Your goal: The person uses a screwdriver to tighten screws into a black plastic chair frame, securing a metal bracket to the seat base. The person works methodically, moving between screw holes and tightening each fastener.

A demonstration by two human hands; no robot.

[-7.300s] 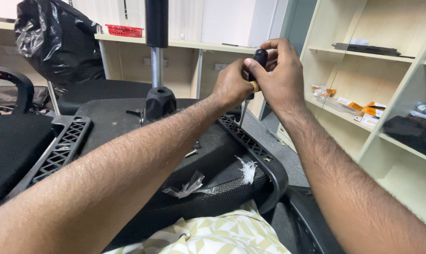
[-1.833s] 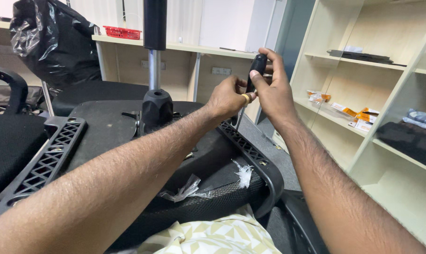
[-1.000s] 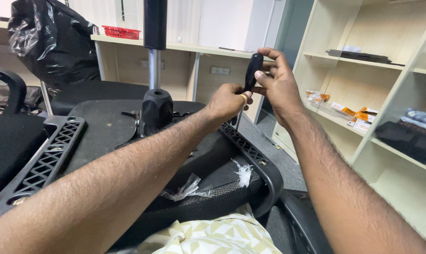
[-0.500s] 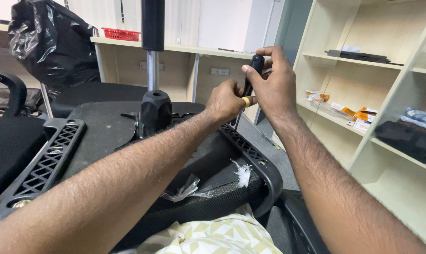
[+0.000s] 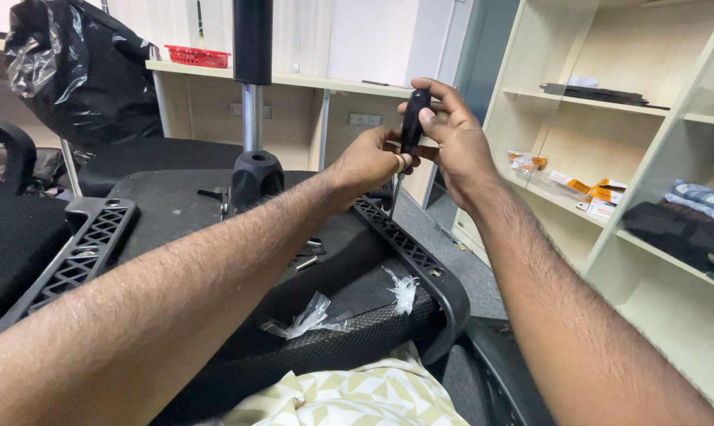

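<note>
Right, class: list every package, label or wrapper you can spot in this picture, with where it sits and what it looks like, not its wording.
Orange and white packets: flat, on the middle shelf at right.
Smaller orange and white packets: same shelf, further back.
Clear plastic wrapper: crumpled, on the upturned chair seat.
Torn clear scrap: by the seat's black frame.
Black plastic bag: shiny, covering something at upper left.
</note>
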